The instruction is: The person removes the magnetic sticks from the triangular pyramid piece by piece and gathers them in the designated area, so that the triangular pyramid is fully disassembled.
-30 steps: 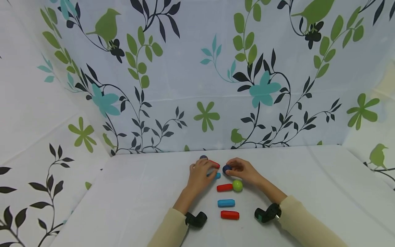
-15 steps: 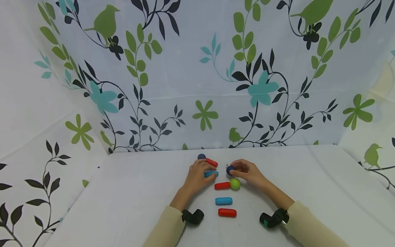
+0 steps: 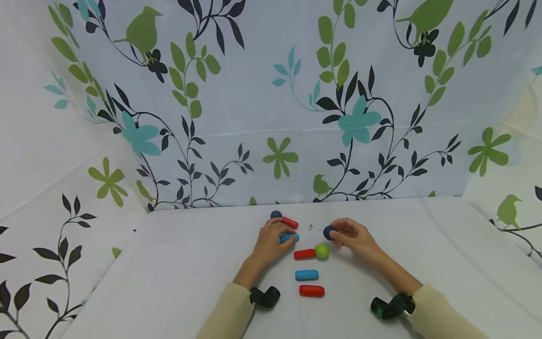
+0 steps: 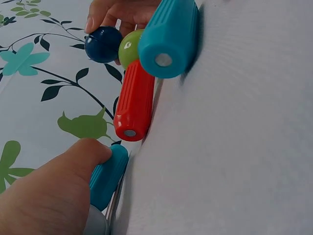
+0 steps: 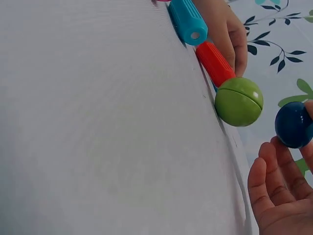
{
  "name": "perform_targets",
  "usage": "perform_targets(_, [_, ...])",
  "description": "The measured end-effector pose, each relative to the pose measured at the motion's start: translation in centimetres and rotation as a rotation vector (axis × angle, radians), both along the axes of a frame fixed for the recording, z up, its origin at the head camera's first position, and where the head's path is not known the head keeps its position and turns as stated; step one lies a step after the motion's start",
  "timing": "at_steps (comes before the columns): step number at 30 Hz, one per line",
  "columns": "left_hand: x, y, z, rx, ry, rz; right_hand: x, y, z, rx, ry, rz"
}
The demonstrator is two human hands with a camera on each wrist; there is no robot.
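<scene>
My left hand [image 3: 271, 242] rests on the table and holds a light blue magnetic stick [image 3: 289, 238], thumb along its near side. Part of a grey rounded thing [image 4: 96, 223] shows below that stick in the left wrist view. With thumb and fingertips my right hand [image 3: 354, 239] pinches a dark blue ball [image 5: 292, 125]; its other fingers spread loosely in the right wrist view. Between the hands and slightly nearer, a red stick [image 3: 305, 254] lies end to end with a green ball [image 3: 322, 251].
Beyond the left hand sit another dark blue ball [image 3: 276, 214] and a red stick [image 3: 290, 222]. Closer to the body lie a second light blue stick [image 3: 306, 275] and a red stick [image 3: 311, 291]. A patterned cloth [image 3: 250, 113] hangs behind the white table [image 3: 190, 273].
My right hand has moved right with the dark blue ball, widening the gap to my left hand. The left hand keeps its hold on the light blue stick; the view shifted slightly.
</scene>
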State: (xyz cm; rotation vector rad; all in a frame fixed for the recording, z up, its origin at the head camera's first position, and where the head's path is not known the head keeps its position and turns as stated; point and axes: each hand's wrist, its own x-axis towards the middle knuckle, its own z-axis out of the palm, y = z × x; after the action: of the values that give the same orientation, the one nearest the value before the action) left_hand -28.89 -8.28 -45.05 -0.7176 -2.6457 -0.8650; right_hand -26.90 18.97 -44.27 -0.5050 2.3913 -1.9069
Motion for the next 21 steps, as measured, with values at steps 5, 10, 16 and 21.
perform_targets(5, [0.0,0.0,0.2,-0.011,0.014,0.002,0.8,0.5,0.4,0.019,0.007,0.05])
perform_targets(10, [0.0,0.0,0.3,-0.013,0.016,0.009,1.6,0.5,0.6,0.057,0.015,0.107])
perform_targets(16, [0.0,0.0,0.1,-0.002,0.001,0.009,2.3,1.0,0.2,0.048,0.048,0.225])
perform_targets(21, [0.0,0.0,0.0,-0.002,-0.015,0.008,2.7,1.4,-0.1,0.018,0.066,0.348])
